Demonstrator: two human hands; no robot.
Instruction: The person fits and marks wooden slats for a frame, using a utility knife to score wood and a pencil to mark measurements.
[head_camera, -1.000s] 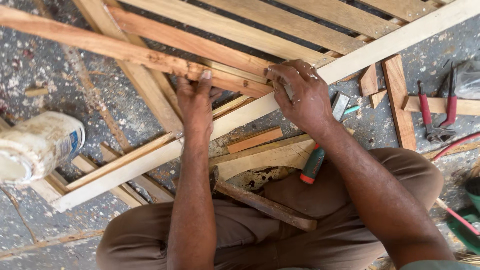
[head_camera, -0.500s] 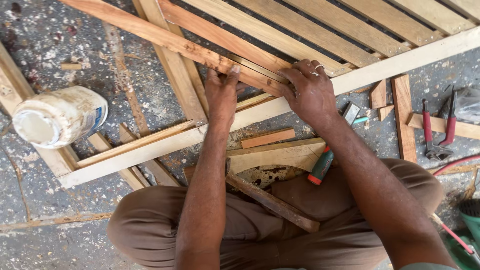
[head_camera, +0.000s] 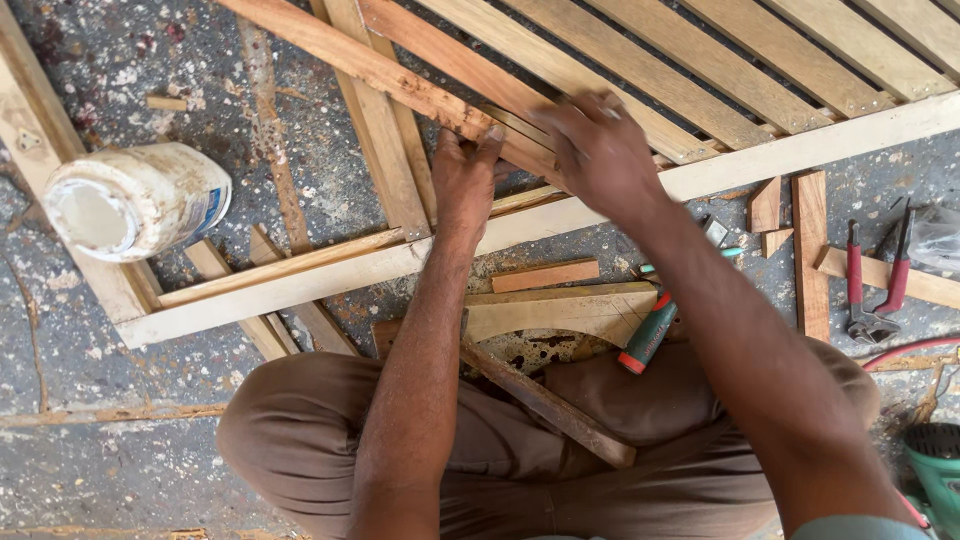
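We are looking down at a grey concrete floor (head_camera: 150, 450) that is covered with sawdust, wood chips and small offcuts, and a person is sitting on it with the legs folded. The left hand (head_camera: 465, 180) is lying flat with its fingers stretched out, pressing on a reddish wooden slat (head_camera: 370, 68), so it is not clenching anything. The right hand (head_camera: 598, 152) is curling over the lower end of the same slat; it seems to be gripping it, but we cannot tell for sure because the fingers are hidden. The slat is rough and long, and it is running diagonally from the upper left across a slatted wooden frame (head_camera: 780, 155) made of paler boards. At the left, a white plastic jar (head_camera: 130, 200) with a partly blue label is lying on its side on a frame rail. Near the right forearm, a tool with a green and red handle (head_camera: 648, 335) is resting on the floor. At the right edge, red-handled pincers (head_camera: 875, 285) are lying on a piece of wood.
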